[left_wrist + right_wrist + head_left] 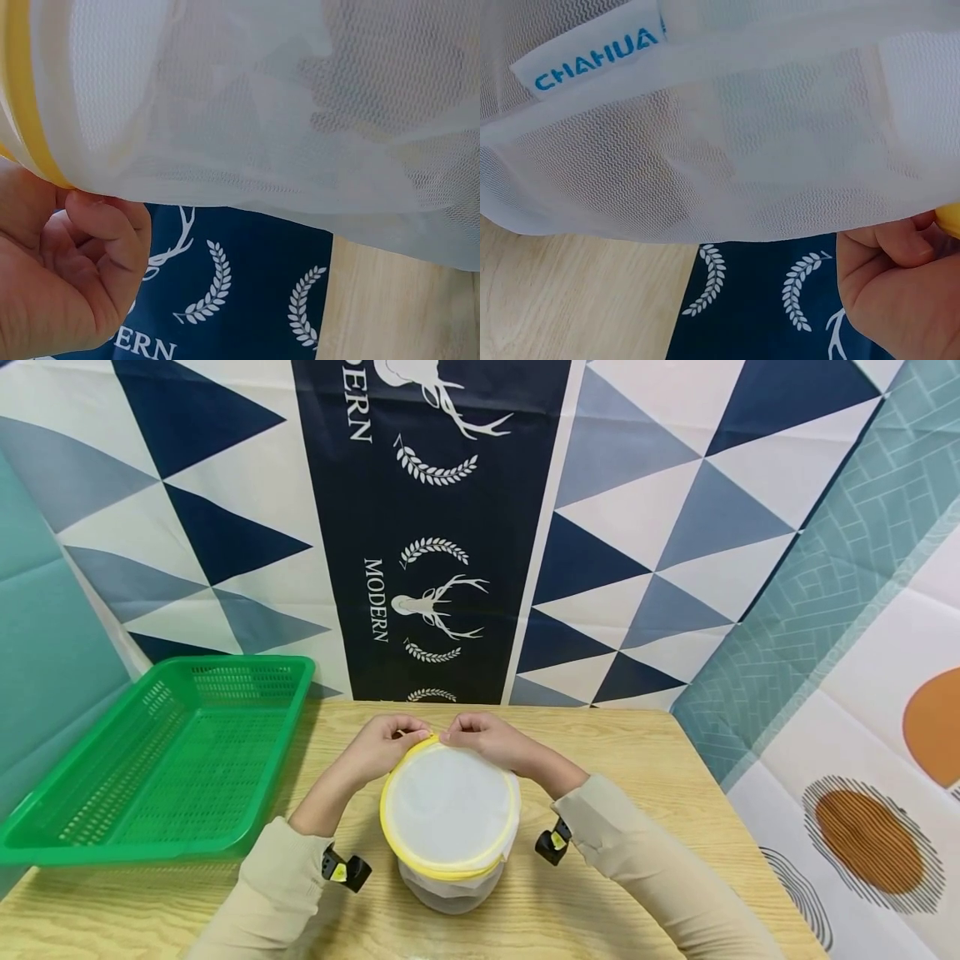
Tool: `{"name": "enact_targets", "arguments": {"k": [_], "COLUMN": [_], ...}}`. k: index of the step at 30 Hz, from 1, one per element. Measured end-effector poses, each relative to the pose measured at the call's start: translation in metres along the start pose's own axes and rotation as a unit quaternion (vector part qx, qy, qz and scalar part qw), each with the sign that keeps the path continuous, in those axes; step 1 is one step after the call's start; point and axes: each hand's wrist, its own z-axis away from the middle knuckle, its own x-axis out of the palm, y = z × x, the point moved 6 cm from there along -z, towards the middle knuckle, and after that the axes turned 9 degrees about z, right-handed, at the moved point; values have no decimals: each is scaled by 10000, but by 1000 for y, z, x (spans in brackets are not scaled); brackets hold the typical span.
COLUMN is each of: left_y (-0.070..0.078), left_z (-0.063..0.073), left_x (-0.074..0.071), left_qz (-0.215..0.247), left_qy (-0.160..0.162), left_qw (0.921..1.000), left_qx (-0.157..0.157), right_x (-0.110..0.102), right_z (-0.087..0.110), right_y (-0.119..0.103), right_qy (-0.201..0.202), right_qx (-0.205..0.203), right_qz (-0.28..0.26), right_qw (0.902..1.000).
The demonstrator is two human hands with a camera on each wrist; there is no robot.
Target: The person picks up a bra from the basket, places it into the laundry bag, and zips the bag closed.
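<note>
A round white mesh laundry bag [453, 806] stands in the middle of the table, its top facing up in the head view. Yellow zipper trim [387, 827] runs around the left and near side of that top. At the far edge, my left hand [381, 750] pinches the yellow trim between thumb and curled fingers. Close beside it, my right hand [491, 742] pinches the same edge, thumb on top. The bag's thin side wall fills both wrist views, and a white tag [600, 56] with blue letters shows in the right one.
A green plastic basket [258, 793] with slotted sides sits at the left of the wooden table [607, 752]. Behind the table hangs a patterned cloth [427, 518] with triangles and deer heads. Black wrist cameras [553, 843] hang under both sleeves, near the bag.
</note>
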Motion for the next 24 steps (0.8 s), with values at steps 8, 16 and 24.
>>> {"name": "enact_targets", "arguments": {"k": [8,16,24], "left_y": [-1,-5,0], "left_z": [1,3,1], "left_x": [-2,-6,-2], "left_qz": [-16,74,-152], "left_qy": [151,217,178], "left_qw": [9999,9994,9997], "left_qx": [-44,-248,-101], "right_x": [-3,-5,-8], "right_z": [3,3,1], "right_y": [2,5,3], "right_qy": [21,53,251], "right_qx": [73,145,9], "right_qz": [-166,-240,389], "right_qw": [9998,9996,9989]}}
